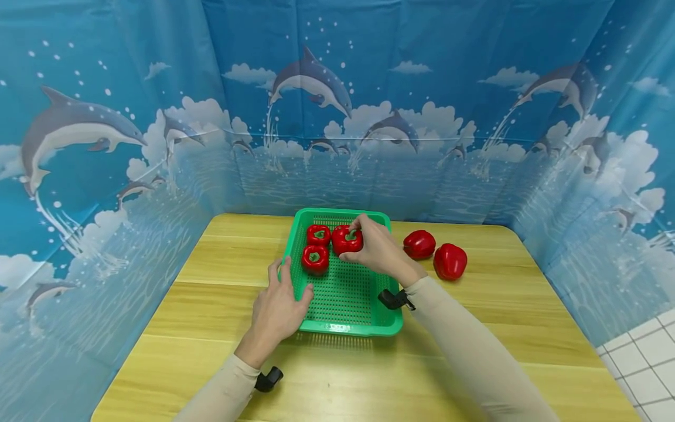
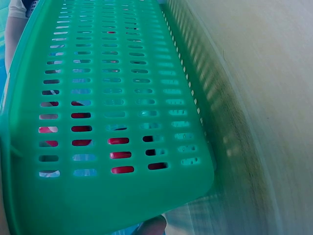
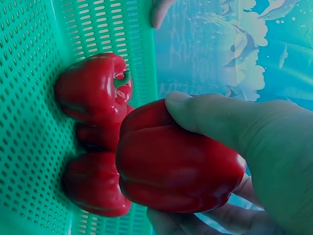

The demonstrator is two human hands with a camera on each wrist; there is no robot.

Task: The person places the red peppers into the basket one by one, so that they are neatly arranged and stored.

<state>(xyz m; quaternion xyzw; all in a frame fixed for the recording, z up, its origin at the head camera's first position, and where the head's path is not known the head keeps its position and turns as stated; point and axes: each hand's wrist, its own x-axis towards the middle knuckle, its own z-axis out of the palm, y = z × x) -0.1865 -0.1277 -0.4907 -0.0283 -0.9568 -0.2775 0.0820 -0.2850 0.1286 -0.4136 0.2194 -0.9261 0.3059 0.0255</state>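
My right hand (image 1: 381, 246) grips a red bell pepper (image 3: 181, 156) over the far part of a green perforated basket (image 1: 344, 328), thumb on one side and fingers curled round the other. Green stem showing, one red bell pepper (image 1: 315, 260) sits near the basket's left wall, with another bell pepper (image 1: 319, 235) behind it. A third bell pepper (image 3: 95, 186) in the basket shows beside the held one in the right wrist view. At the basket's left rim, my left hand (image 1: 279, 308) rests with fingers extended and spread, its thumb reaching over the inside.
Two more red bell peppers, a farther pepper (image 1: 419, 244) and a nearer pepper (image 1: 450, 261), lie on the wooden table (image 1: 200, 316) to the right of the basket. A blue dolphin-print curtain (image 1: 316, 176) hangs round the table's back and sides.
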